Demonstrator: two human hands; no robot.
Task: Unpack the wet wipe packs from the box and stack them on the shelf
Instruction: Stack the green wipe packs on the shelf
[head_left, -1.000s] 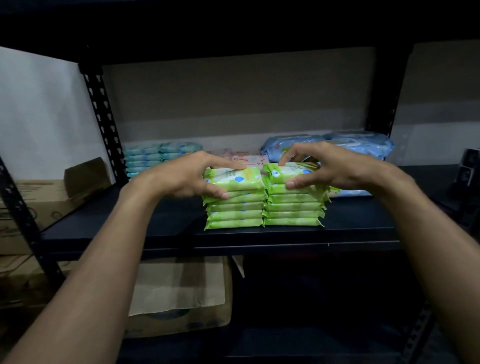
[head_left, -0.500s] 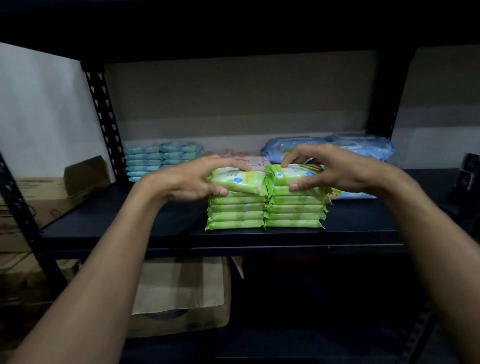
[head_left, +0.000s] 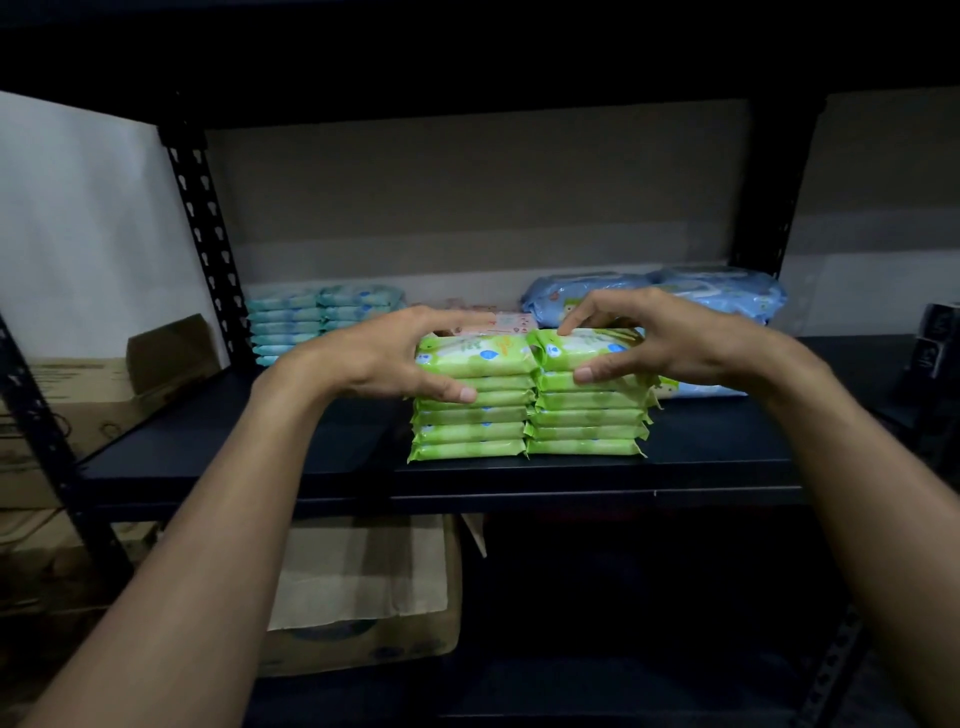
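Moved: pretty much nothing in the last half second. The top pack on the left was tipped up a bit and now lies flatter, level with its neighbour. Both hands stay put.
Left hand (head_left: 374, 358): curled round the top of the left stack (head_left: 467, 431), fingers over the top pack, thumb pressed on the front edge a layer or so down.
Right hand (head_left: 670, 338): same deal on the right stack (head_left: 587, 431), fingertips on top, thumb on the front just under the top pack.
Green packs: two stacks side by side and touching, about six high each, near the front middle of the shelf (head_left: 234, 457).
Teal packs (head_left: 311, 317): stacked at 10 o'clock from the green ones, back by the upright post (head_left: 202, 223).
Pink pack (head_left: 511, 322): at 12 o'clock, right behind the green stacks and mostly hidden.
Blue packs (head_left: 727, 296): bigger and puffy, at 2 o'clock by the back wall.
Cardboard box (head_left: 363, 623): under the shelf at 7 o'clock, flap open.
Second carton (head_left: 67, 395): at 9 o'clock, outside the rack.
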